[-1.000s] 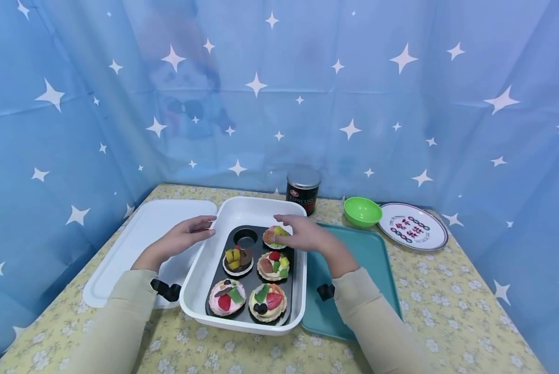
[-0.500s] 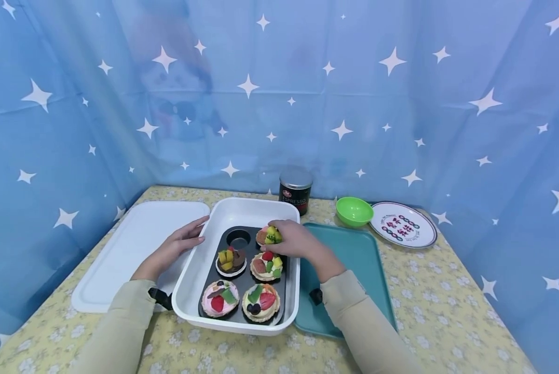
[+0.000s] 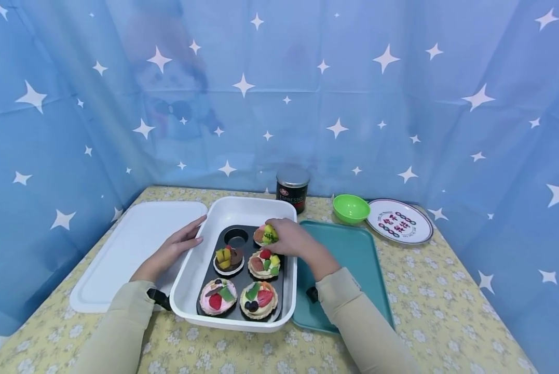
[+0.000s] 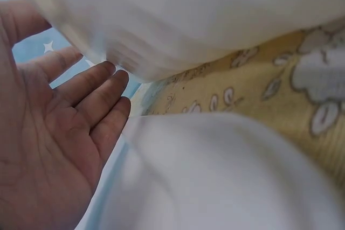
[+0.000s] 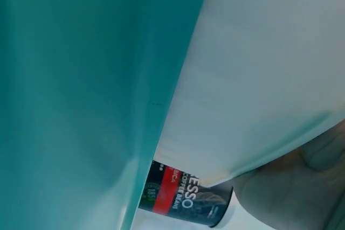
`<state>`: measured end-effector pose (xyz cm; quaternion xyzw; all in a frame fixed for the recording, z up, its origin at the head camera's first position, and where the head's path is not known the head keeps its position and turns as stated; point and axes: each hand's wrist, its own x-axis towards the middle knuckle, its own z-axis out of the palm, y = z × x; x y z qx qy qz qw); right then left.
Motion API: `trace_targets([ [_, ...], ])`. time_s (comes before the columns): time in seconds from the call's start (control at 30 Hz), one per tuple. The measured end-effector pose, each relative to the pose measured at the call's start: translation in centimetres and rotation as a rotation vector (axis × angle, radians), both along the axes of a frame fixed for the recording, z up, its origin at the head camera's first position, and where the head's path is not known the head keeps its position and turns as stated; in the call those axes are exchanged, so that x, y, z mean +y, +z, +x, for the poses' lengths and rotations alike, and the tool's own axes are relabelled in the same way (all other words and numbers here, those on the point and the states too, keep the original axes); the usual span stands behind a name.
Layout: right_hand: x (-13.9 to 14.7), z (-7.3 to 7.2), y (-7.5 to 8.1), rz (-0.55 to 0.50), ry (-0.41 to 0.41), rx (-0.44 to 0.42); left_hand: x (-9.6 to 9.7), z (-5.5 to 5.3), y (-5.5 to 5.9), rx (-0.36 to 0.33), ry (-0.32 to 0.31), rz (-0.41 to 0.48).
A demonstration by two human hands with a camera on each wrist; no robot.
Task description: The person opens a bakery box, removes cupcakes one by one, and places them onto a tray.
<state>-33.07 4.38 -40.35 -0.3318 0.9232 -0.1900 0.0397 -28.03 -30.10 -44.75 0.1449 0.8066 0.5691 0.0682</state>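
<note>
In the head view a white deep tray (image 3: 223,213) holds a dark muffin tin (image 3: 239,285) with several fruit-topped tarts; its far-left cup holds none. My right hand (image 3: 295,240) reaches over the tray's right rim and pinches the far-right fruit tart (image 3: 271,235), topped with kiwi, between thumb and fingers. A berry tart (image 3: 264,264) sits just below that hand. My left hand (image 3: 173,250) rests against the tray's left rim. In the left wrist view its fingers (image 4: 99,92) lie nearly straight by the tray's outer side. The right fingertips are hidden in the right wrist view.
A white lid-like tray (image 3: 120,259) lies at the left. A teal tray (image 3: 349,259) is at the right, its edge close beside the deep tray. Behind stand an espresso tin (image 3: 292,195), a green bowl (image 3: 351,209) and a patterned plate (image 3: 421,228).
My right hand has come down from hovering over the far-right tart and now pinches it. My left hand has moved in to the tray's left rim. The view has shifted slightly.
</note>
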Motion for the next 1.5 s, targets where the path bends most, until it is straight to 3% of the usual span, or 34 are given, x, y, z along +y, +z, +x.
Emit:
trace_targets([
  [0.5,-0.1,0.3,-0.5,-0.033,0.006,-0.003,0.0,0.5,-0.2,-0.005,0.051,-0.049],
  [1.0,0.0,0.5,-1.2,-0.121,-0.009,-0.043,-0.2,1.0,-0.4,-0.008,0.035,-0.035],
  [1.3,0.6,0.0,-0.7,-0.222,-0.025,-0.029,0.0,0.5,-0.2,0.003,0.017,-0.025],
  [1.5,1.2,0.0,0.6,-0.246,-0.029,-0.004,0.4,0.4,0.2,0.019,0.033,-0.038],
])
